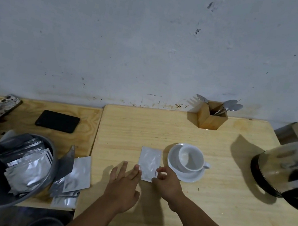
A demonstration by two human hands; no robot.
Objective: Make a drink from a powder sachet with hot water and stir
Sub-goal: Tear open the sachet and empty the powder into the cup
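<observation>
Sachet [149, 163], silvery and sealed, lies flat; right hand [167, 185] pinches its corner, left hand [123, 183] open, fingertips touching it

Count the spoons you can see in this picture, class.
2. Both spoons stand in the wooden holder by the wall, bowls up, leaning right, opposite the forks. More could be hidden inside the holder.
</observation>
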